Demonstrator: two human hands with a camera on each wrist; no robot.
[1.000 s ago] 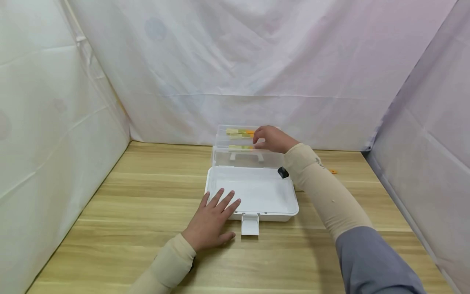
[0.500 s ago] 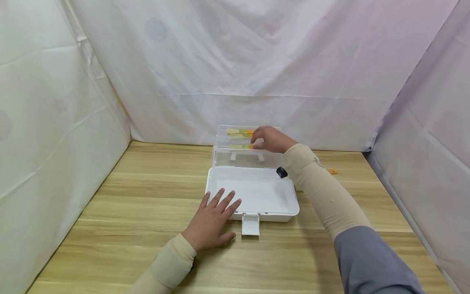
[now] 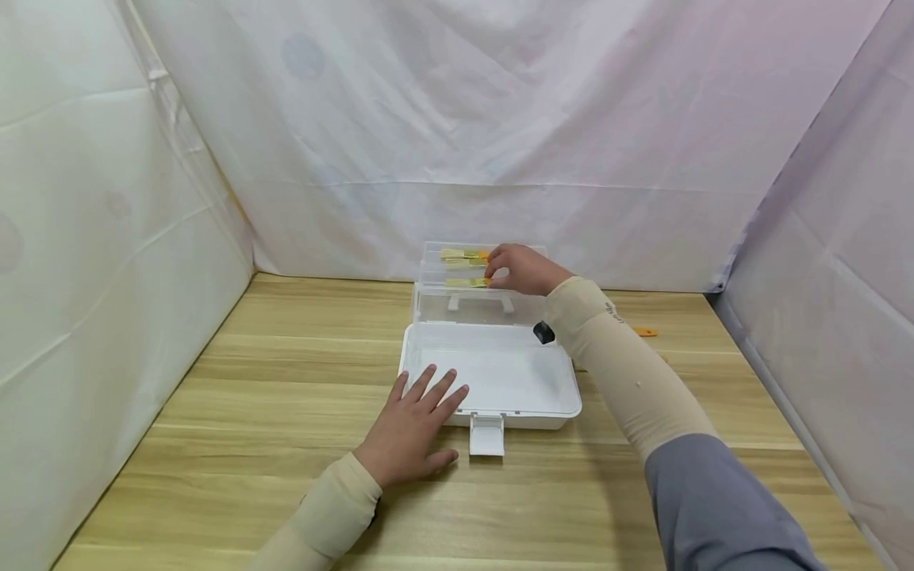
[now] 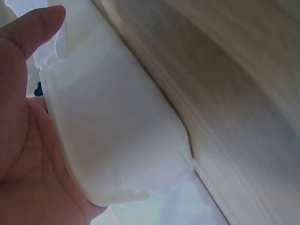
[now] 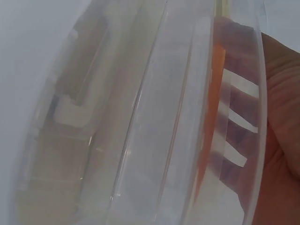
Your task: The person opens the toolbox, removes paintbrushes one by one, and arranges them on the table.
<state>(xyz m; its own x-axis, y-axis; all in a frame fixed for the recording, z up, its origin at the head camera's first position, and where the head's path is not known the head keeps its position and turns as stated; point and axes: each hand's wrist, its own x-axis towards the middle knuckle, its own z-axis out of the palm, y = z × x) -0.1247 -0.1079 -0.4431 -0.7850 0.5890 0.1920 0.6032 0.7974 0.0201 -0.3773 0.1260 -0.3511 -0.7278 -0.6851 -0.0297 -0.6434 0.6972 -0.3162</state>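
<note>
Over the left front corner of a white plastic box (image 3: 514, 373) my left hand (image 3: 407, 440) rests with fingers spread and straight. In the left wrist view its palm lies along the box's side wall (image 4: 112, 108). My right hand (image 3: 526, 270) reaches to the clear tiered trays (image 3: 435, 274) at the box's back, fingers curled. It pinches a paintbrush (image 3: 466, 282) with pale bristles near its orange end. Other paintbrushes (image 3: 462, 255) lie in the upper tray, their handles hidden by my hand. Through the clear wall, the right wrist view shows an orange handle (image 5: 213, 103) beside my fingers.
An open white latch (image 3: 487, 436) hangs off the box's front edge. Right of the box an orange handle end (image 3: 646, 332) lies on the wooden table (image 3: 286, 381), partly behind my right forearm. White cloth (image 3: 500, 119) encloses the back and sides.
My right hand has shifted slightly left along the trays, and the lower paintbrush has moved up a little with it. The left hand and the box have stayed in place.
</note>
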